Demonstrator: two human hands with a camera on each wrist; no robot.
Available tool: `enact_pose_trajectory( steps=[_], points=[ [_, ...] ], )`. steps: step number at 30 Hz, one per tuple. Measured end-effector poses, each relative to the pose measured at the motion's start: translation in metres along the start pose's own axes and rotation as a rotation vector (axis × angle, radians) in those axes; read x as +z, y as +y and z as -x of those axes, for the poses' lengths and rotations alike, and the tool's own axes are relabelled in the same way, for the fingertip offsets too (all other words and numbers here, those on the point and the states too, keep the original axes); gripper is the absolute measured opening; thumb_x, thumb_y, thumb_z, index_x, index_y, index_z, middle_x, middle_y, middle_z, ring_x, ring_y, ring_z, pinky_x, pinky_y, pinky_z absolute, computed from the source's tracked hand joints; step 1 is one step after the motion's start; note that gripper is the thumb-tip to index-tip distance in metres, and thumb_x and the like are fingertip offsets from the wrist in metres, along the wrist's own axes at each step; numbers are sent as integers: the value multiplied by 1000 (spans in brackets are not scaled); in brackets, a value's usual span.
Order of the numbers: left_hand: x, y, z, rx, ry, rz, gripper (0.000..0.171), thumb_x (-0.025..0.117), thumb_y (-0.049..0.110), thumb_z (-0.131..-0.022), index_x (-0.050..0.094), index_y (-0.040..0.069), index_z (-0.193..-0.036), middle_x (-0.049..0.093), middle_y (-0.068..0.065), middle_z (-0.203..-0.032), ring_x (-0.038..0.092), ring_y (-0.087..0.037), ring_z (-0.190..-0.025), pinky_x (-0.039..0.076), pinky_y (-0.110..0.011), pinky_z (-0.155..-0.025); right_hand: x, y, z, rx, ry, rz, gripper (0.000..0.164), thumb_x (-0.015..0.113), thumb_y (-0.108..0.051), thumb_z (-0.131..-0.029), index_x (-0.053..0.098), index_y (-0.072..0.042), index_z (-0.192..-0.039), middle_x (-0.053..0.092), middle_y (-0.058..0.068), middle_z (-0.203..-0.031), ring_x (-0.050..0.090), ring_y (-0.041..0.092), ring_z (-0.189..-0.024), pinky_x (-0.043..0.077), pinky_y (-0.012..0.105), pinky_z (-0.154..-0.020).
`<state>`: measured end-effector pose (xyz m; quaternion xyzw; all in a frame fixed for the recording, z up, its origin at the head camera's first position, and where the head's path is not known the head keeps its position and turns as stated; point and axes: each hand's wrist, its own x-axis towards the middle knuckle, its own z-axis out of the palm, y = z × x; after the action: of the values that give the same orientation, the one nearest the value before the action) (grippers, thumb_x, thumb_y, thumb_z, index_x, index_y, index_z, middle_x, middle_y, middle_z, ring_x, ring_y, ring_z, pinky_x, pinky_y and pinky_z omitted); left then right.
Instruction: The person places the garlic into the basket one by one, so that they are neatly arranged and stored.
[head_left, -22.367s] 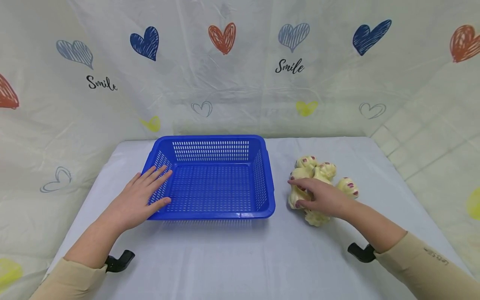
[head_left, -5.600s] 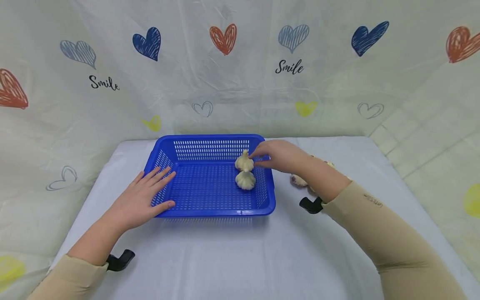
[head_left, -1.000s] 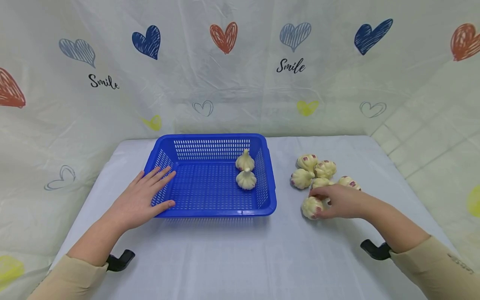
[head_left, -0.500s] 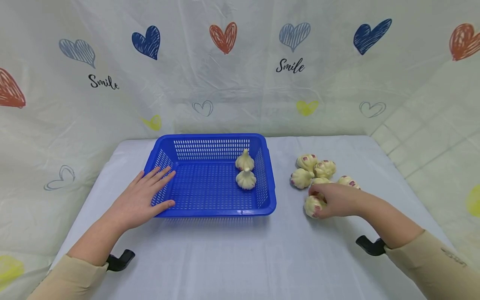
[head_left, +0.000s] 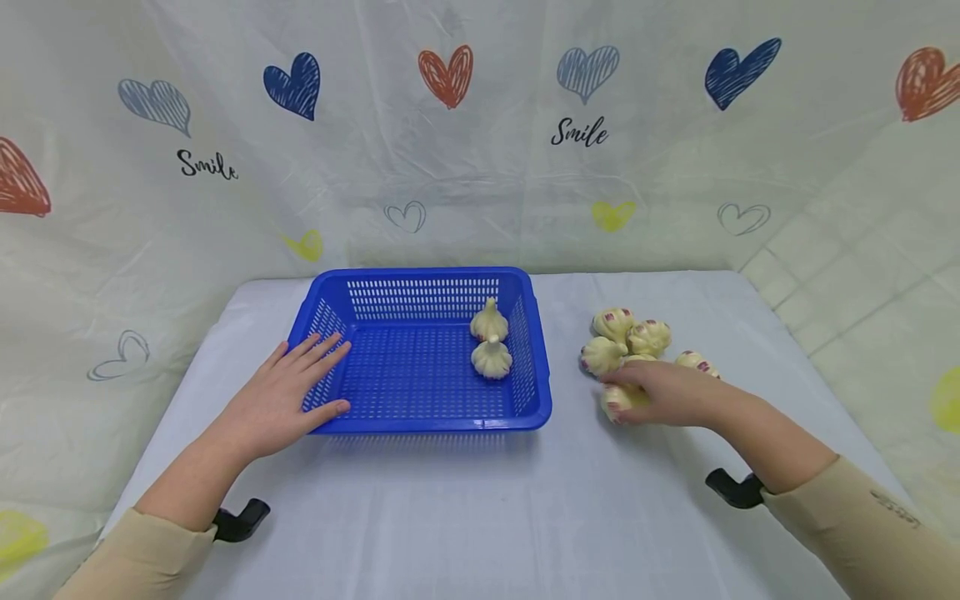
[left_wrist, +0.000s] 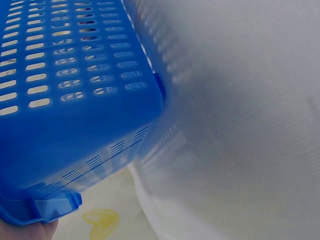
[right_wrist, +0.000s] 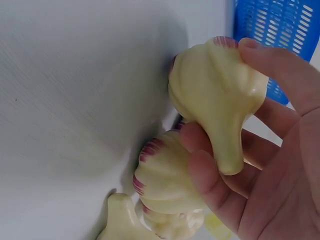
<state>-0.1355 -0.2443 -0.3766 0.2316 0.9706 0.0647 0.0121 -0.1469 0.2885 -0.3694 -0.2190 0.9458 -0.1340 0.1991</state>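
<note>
My right hand (head_left: 667,393) grips a cream garlic bulb (head_left: 617,403) with purple streaks, at the front of a group of bulbs right of the basket. In the right wrist view the thumb and fingers close round this garlic bulb (right_wrist: 215,85), its stem lying between the fingers. Straight-fingered, my left hand (head_left: 273,402) rests over the left rim of a blue perforated plastic basket (head_left: 420,427). Two garlic bulbs, a rear one (head_left: 489,322) and a front one (head_left: 492,360), sit inside the basket near its right wall.
Several more garlic bulbs lie on the white-covered table (head_left: 465,517): one at the left of the group (head_left: 602,357), one behind (head_left: 613,323), another beside it (head_left: 649,337) and one at the right (head_left: 697,363). A curtain with printed hearts (head_left: 480,167) hangs behind the table.
Since the oldest frame, two garlic bulbs have come into the basket. Within the last second my right hand has taken hold of another bulb and turned it slightly. The left hand stays put.
</note>
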Motion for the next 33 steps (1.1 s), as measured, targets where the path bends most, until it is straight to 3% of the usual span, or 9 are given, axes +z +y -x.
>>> enact_pose_trajectory(
  steps=[6,13,18,24,33],
  points=[
    [0,0,1,0,-9,9,81,48,63,-96,21,21,-160,20,-6,-165,14,-38,-150,2,-57,-121,0,-2,-4,-18,9,21,56,75,-39,-88,62,-14,-136,63,10,-129,57,34,-120,49,54,-97],
    [0,-1,1,6,-3,3,82,46,66,-95,21,21,-160,20,-6,-165,15,-38,-150,4,-58,-120,1,-4,-6,-70,38,9,47,75,-25,-89,65,-11,-133,64,9,-130,56,35,-123,49,53,-98],
    [0,0,1,3,4,5,82,47,65,-95,22,21,-160,21,-6,-164,16,-38,-150,3,-57,-121,2,-5,-9,-101,77,2,35,74,-11,-89,69,-10,-123,67,8,-124,60,32,-118,53,48,-93],
    [0,1,0,2,-2,7,82,45,67,-95,22,22,-160,20,-6,-165,15,-38,-150,4,-57,-120,0,-7,-8,-106,128,-12,31,73,-7,-89,70,-7,-120,68,9,-120,63,29,-112,56,44,-88],
    [-1,0,1,0,-5,6,82,46,66,-95,21,22,-160,20,-6,-165,15,-38,-150,3,-57,-120,0,-5,-6,-104,200,-37,32,70,-7,-91,70,-7,-122,70,-2,-106,58,9,-84,53,29,-70]
  ],
)
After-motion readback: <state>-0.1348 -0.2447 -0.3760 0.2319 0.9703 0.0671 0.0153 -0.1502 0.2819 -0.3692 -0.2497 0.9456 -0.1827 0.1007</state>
